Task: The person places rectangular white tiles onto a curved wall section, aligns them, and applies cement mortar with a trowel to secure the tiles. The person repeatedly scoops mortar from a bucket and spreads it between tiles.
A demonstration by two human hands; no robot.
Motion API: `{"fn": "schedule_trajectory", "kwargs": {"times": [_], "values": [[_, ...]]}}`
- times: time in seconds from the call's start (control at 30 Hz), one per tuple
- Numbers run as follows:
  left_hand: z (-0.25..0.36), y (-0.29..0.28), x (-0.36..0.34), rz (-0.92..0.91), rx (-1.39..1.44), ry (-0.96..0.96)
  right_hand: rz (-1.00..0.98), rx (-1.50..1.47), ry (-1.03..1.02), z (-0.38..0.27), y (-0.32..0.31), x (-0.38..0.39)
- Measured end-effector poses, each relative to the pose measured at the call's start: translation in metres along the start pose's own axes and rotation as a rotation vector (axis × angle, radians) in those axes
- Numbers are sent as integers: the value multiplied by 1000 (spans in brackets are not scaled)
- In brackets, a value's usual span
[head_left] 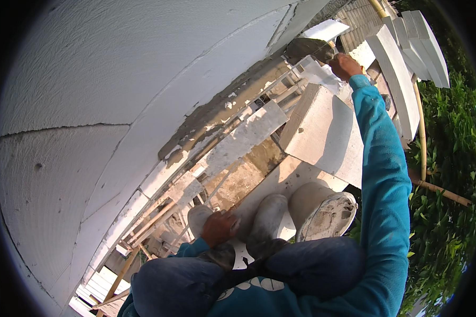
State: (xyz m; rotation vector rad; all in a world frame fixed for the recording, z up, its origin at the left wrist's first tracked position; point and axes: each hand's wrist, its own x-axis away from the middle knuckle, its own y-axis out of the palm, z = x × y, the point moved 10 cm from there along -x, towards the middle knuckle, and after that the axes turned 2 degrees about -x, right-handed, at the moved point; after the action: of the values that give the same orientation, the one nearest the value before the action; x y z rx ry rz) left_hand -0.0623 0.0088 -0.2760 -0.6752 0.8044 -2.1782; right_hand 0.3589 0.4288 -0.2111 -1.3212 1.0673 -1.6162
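At the upper right, my right hand (345, 66) is closed around the handle end of a trowel, at the end of my outstretched arm. The trowel's dark grey blade (309, 48) lies close along the foot of the white block wall (158, 58). Low in the view, my left hand (220, 228) rests beside a grey rubber boot (198, 220), its fingers curled with nothing showing in them. My other boot (268, 219) stands to its right. Beside that boot is a bucket (327, 215) with grey mortar crusted on it.
Large white blocks (317, 127) lie on the scaffold ahead, with more slabs (399, 74) stacked upright beyond. Bamboo poles (421, 127) edge the right side, next to green foliage (449, 153). Between wall and planks (246, 134), gaps open to a lower level.
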Motion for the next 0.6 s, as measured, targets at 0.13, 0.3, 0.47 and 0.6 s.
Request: {"fn": "schedule_trajectory", "kwargs": {"times": [0.13, 0.3, 0.47, 0.6], "values": [[2, -5, -2, 29, -3, 16, -34, -221, 134, 17, -27, 15], [4, -5, -2, 54, -29, 42, 45, -262, 122, 41, -53, 25], [5, -6, -3, 66, -11, 66, 171, -140, 226, 75, -88, 63], [8, -6, -6, 66, 15, 97, 172, -251, 250, 136, -105, 124]]}}
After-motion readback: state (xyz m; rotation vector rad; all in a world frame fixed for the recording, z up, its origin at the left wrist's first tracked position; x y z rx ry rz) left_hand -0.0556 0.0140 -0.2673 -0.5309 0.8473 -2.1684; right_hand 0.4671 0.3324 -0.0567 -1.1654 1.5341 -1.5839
